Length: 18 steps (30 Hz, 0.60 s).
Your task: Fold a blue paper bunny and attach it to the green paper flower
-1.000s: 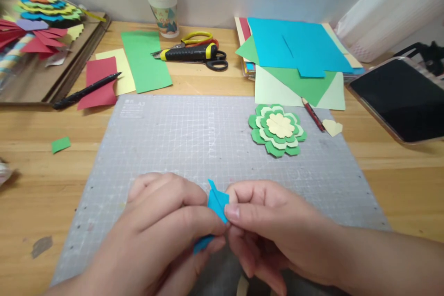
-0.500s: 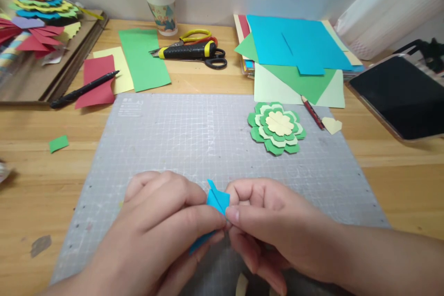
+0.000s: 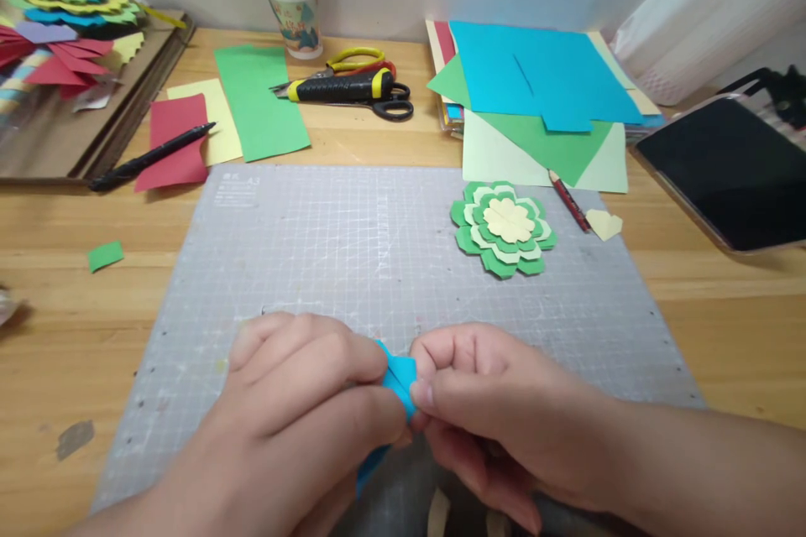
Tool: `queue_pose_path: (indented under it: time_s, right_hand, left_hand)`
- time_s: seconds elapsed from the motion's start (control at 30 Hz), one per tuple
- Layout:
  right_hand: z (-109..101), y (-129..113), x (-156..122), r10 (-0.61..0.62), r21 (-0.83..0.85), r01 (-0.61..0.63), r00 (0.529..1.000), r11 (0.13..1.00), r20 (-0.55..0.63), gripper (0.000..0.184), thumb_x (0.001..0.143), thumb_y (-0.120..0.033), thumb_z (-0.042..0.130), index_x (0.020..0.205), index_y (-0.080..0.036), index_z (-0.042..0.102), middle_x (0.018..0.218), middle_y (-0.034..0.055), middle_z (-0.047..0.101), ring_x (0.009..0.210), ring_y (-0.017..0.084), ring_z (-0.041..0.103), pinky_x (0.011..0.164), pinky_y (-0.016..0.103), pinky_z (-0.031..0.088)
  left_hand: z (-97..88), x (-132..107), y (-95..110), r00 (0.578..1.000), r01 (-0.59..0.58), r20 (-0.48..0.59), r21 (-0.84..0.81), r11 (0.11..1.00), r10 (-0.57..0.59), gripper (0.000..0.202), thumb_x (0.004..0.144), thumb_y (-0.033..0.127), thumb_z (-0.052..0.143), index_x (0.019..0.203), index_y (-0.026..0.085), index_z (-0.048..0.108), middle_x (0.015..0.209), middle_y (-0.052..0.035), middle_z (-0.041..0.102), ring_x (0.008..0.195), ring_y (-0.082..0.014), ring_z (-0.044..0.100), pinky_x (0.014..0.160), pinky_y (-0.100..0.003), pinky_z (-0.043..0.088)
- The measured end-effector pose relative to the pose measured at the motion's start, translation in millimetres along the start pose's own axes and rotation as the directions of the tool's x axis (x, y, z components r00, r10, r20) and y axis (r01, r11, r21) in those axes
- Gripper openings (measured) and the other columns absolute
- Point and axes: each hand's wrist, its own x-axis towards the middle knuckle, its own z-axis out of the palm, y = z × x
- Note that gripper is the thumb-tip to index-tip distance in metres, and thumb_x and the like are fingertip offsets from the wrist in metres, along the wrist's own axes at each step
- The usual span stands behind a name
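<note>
Pinching blue paper (image 3: pixel 400 375) at lower centre; my left hand (image 3: pixel 302 407) and right hand (image 3: pixel 504 415) fingers closed on it; long axis slants lower-left.

Bare left hand (image 3: pixel 302 403) and right hand (image 3: pixel 497 411), with bare forearms (image 3: pixel 693 470) cut off by the lower edge. Short, rounded, plain nails (image 3: pixel 423 393). Creased knuckles (image 3: pixel 469 344), slim fingers (image 3: pixel 295 352).

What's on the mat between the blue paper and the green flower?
Nothing. In the head view, only bare grey cutting mat lies between the blue paper, pinched by the left hand and right hand, and the green paper flower.
</note>
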Motion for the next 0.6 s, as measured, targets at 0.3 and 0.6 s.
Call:
queue_pose_path:
  time_s: [0.3,0.6]
  right_hand:
    - [2,-3,0,-0.044,-0.075,0.042,0.999,0.996,-0.021,0.006,0.077,-0.022,0.049,0.072,-0.02,0.046,0.046,-0.0095,0.052,0.025,0.001,0.037,0.028,0.011,0.022]
    - [3,11,-3,-0.249,-0.28,0.205,0.959,0.938,-0.133,0.016,0.09,-0.027,0.048,0.075,-0.02,0.049,0.052,-0.0088,0.048,0.036,0.002,0.038,0.035,0.012,0.027]
  left_hand:
    - [0.6,-1,-1,0.997,0.077,-0.009,-0.037,0.996,-0.077,0.024,0.081,0.017,0.055,0.091,0.036,0.066,0.084,0.0044,0.065,0.079,-0.0167,0.056,0.072,-0.031,0.037]
    - [5.6,5,-3,0.923,0.384,0.148,-0.425,0.819,-0.356,0.008,0.081,0.024,0.062,0.075,0.027,0.063,0.072,0.0032,0.062,0.069,-0.0122,0.06,0.057,-0.021,0.046]
